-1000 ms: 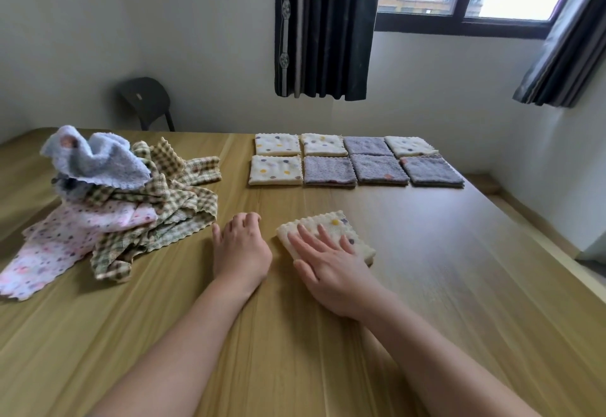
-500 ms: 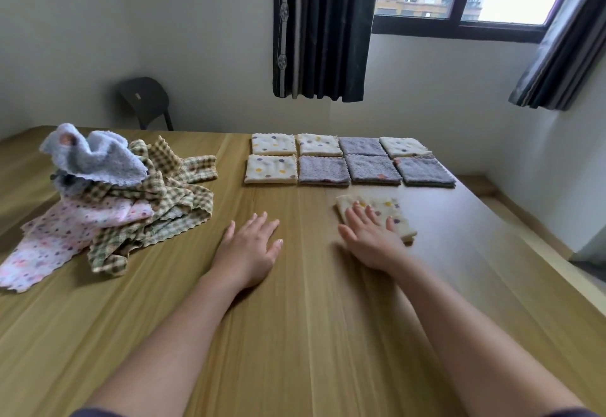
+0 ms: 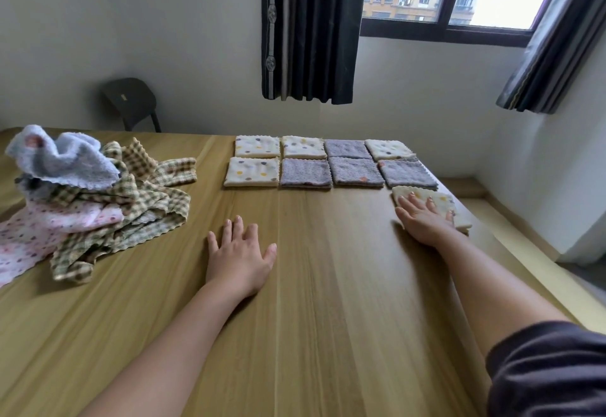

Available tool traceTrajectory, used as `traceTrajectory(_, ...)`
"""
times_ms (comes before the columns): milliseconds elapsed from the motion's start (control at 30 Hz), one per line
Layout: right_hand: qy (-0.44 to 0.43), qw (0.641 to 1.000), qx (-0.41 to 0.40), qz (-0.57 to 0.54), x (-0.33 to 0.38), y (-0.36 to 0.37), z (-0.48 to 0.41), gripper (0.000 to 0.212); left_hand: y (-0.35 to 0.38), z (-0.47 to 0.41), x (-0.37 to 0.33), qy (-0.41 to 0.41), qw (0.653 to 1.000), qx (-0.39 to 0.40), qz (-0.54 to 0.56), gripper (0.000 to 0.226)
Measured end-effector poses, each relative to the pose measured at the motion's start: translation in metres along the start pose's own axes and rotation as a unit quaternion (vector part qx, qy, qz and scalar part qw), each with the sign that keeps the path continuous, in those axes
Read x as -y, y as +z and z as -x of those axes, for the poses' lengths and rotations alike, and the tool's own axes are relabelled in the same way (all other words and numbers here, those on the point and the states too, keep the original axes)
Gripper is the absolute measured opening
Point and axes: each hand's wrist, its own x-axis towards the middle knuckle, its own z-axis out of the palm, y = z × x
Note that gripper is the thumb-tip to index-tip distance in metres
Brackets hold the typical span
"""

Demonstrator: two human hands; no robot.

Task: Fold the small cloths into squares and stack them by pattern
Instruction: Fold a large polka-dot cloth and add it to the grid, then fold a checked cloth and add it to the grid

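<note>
Head view: right hand (image 3: 423, 221), fingers straight, presses folded dotted cloth (image 3: 443, 200) beside finished rows (image 3: 305, 172); left hand (image 3: 239, 256) flat, empty; next, likely aligning.

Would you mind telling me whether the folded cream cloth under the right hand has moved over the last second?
Yes. The right hand has slid the cream cloth forward and rightward; it now lies just before the rightmost grey square.

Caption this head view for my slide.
Right hand presses a folded dotted cloth near eight folded squares; left hand rests on table.
</note>
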Motion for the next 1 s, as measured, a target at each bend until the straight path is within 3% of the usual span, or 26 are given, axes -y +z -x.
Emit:
traceTrajectory(300, -0.028, 0.999, -0.015, 0.028, -0.004, -0.003, -0.010, 0.056, 0.002, -0.001, 0.001, -0.005, 0.999, -0.029, 0.032, 0.062)
traceTrajectory(467, -0.097, 0.989, -0.095, 0.052, 0.029, 0.004, 0.009, 0.057, -0.002, 0.003, 0.005, 0.052, 0.986, -0.130, 0.095, 0.039)
traceTrajectory(600, -0.203, 0.973, -0.106, 0.009, 0.090, 0.016, 0.036, 0.050, -0.014, -0.001, 0.034, 0.092, 0.963, -0.243, 0.075, 0.023)
traceTrajectory(800, -0.334, 0.936, -0.072, -0.082, 0.215, 0.042, 0.072, 0.044, -0.040, -0.009, 0.117, 0.022, 0.943, -0.332, 0.019, 0.030)
traceTrajectory(900, -0.367, 0.922, -0.047, -0.117, 0.277, 0.057, 0.082, 0.044, -0.045, -0.013, 0.156, -0.035, 0.946, -0.323, -0.004, 0.045)
traceTrajectory(1000, -0.363, 0.912, -0.052, -0.184, 0.333, 0.063, 0.085, 0.045, -0.045, -0.016, 0.177, -0.087, 0.964, -0.251, 0.023, 0.047)
